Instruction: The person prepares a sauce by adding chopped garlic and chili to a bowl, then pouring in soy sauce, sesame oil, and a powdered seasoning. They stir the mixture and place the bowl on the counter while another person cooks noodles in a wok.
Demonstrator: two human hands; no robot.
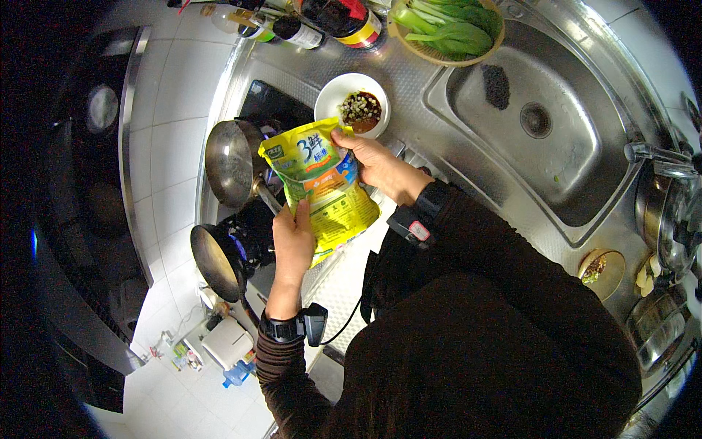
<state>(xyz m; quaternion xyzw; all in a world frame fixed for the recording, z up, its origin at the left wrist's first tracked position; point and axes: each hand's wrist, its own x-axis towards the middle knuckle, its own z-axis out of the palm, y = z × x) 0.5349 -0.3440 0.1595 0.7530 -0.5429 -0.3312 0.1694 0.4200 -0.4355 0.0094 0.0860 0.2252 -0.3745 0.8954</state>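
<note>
Between both hands I hold a yellow plastic food pouch (345, 211) with printed writing and a green and orange band. My left hand (293, 238) grips its lower left edge, thumb on the front. My right hand (367, 162) pinches the upper right corner, thumb on top and the other fingers behind. Just beyond the pouch stands a white bowl (327, 93) with dark sauce and chopped pale green pieces (360, 111). The pouch slightly overlaps the bowl's near rim in view. Left of the pouch, a metal wok (233, 164) rests on the stove, its handle partly behind my left hand.
A small frying pan (215, 263) sits on the lower burner. Several sauce bottles (345, 27) line the back. A basket (466, 61) of leafy greens stands beside the steel sink (581, 181), which holds a dark scouring pad (496, 86). A glass bowl (611, 274) is at right.
</note>
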